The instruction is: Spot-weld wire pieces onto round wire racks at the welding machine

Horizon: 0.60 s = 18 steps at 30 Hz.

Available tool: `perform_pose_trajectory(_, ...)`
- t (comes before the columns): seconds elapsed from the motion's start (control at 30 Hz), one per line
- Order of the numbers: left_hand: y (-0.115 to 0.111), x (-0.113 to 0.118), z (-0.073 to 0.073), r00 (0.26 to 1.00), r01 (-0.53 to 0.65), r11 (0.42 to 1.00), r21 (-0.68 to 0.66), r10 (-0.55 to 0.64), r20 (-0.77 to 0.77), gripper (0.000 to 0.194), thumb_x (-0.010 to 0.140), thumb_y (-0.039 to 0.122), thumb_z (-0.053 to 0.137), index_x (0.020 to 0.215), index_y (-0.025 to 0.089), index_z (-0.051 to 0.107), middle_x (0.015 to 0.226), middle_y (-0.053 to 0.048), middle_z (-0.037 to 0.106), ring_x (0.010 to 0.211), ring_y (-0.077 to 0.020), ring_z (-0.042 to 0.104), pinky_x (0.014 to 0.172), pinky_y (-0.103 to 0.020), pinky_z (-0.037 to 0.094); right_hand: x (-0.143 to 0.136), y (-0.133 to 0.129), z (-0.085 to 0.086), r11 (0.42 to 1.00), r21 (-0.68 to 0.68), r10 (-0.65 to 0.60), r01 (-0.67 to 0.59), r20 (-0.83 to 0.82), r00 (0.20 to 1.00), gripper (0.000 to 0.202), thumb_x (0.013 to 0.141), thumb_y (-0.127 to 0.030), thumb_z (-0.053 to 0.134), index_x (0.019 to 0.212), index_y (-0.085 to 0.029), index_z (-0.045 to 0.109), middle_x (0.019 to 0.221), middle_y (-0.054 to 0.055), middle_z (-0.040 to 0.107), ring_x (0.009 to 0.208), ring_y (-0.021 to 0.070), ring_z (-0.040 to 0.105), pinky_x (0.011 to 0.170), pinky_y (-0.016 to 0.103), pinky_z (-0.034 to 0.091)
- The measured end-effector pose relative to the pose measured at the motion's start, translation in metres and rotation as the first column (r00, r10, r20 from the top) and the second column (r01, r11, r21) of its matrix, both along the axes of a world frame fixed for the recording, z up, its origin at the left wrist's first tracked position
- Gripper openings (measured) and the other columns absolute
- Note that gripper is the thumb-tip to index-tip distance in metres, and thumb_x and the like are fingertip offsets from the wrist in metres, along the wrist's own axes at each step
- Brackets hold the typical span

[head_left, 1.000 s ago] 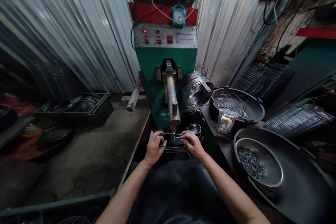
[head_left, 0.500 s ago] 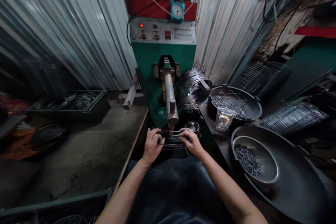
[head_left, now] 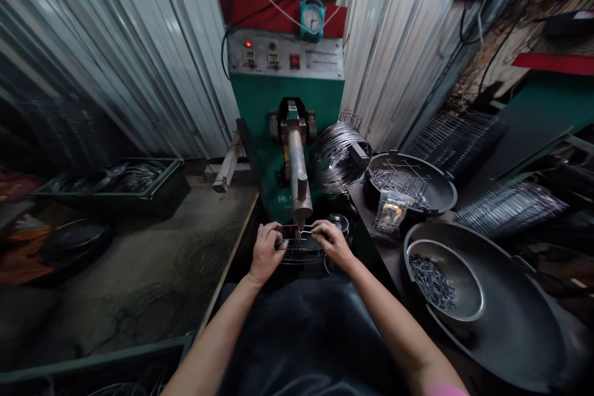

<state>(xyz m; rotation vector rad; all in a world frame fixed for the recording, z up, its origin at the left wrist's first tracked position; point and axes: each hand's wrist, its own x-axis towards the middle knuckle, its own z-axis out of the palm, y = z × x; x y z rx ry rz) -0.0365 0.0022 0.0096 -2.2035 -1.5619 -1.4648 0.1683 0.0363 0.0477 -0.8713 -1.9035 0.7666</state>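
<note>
My left hand (head_left: pixel 268 252) and my right hand (head_left: pixel 333 242) pinch opposite sides of a thin metal wire frame (head_left: pixel 296 239). The frame lies level beneath the pointed electrode (head_left: pixel 301 224) of a green spot welder (head_left: pixel 320 91); the tip is at or touching its far wire, and I cannot tell which. Some of the frame is lost in the dark between my hands. The welder's grey upper arm (head_left: pixel 297 164) reaches toward me above them. Just behind my right hand stands a small round metal dish (head_left: pixel 340 221).
Right of the welder hangs a wire coil (head_left: pixel 341 154). A pan of bent wire pieces (head_left: pixel 408 189), a clear packet (head_left: pixel 390 213) and a large pan (head_left: pixel 515 303) holding a bowl of small hooks (head_left: pixel 431 281) stand at right. Green crates (head_left: pixel 153 192) sit on the left floor.
The wire frame has shifted slightly and its far wire now sits closer under the electrode. Both hands have risen a little, keeping their pinch. The view has turned slightly right.
</note>
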Motion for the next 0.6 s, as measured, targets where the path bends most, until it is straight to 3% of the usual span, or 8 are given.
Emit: perform_pose_trajectory(0.6, -0.004, -0.001, 0.014, 0.994, 0.073, 0.983, -0.169, -0.057, 0.097, 0.022, 0.068, 0.009, 0.057, 0.068, 0.021, 0.038, 0.098, -0.008, 0.056, 0.095, -0.0219, 0.053, 0.087, -0.041, 0.042, -0.006, -0.003, 0.003, 0.991, -0.123, -0.054, 0.047, -0.054, 0.997, 0.01, 0.077, -0.025, 0.057, 0.071, -0.019, 0.061, 0.085, 0.005, 0.063, 0.086, 0.0172, 0.058, 0.08, 0.031, 0.044)
